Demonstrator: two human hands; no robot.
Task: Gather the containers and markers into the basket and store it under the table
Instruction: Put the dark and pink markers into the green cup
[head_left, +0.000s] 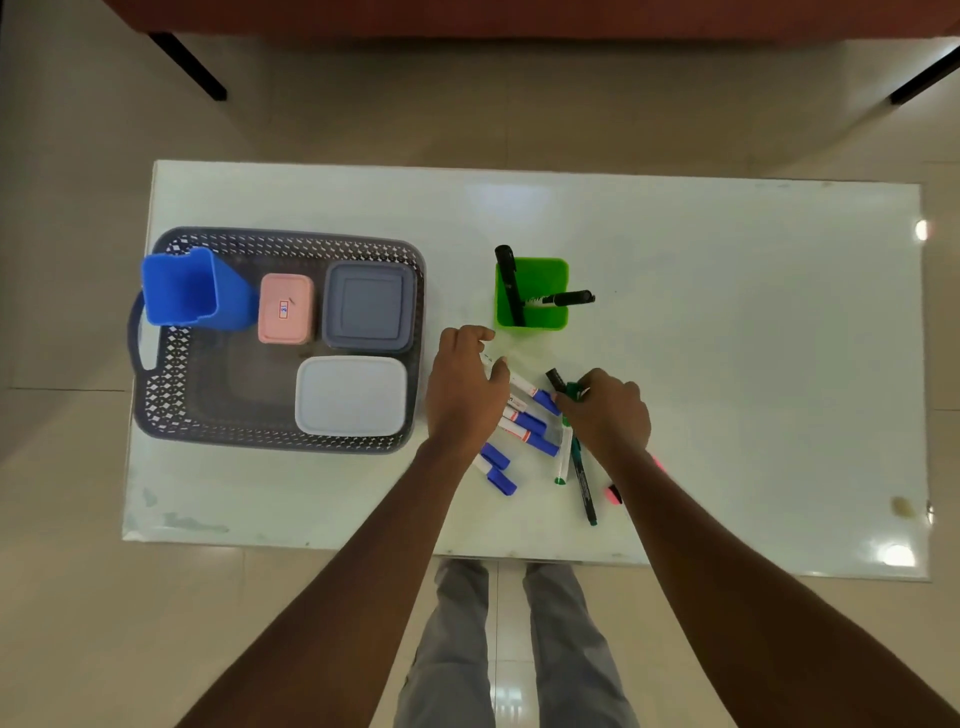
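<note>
A dark perforated basket (171, 415) stands on the left of the white table (727, 364). It holds a blue cup (182, 288), a pink box (285, 309), a grey lidded box (369, 306) and a white lidded box (350, 396). A green cup (545, 317) with two black markers (506, 275) stands right of the basket. Several blue-capped markers (530, 431) lie in a pile near the front edge. My left hand (462, 395) rests over the pile's left side, fingers curled on a marker. My right hand (605, 415) pinches a green and a black marker (563, 387).
A thin green pen (584, 483), a white marker with green ends (562, 457) and a pink highlighter (614, 493) lie beside my right wrist. Dark table legs (189, 67) stand on the tiled floor beyond the table. My legs show under the near edge.
</note>
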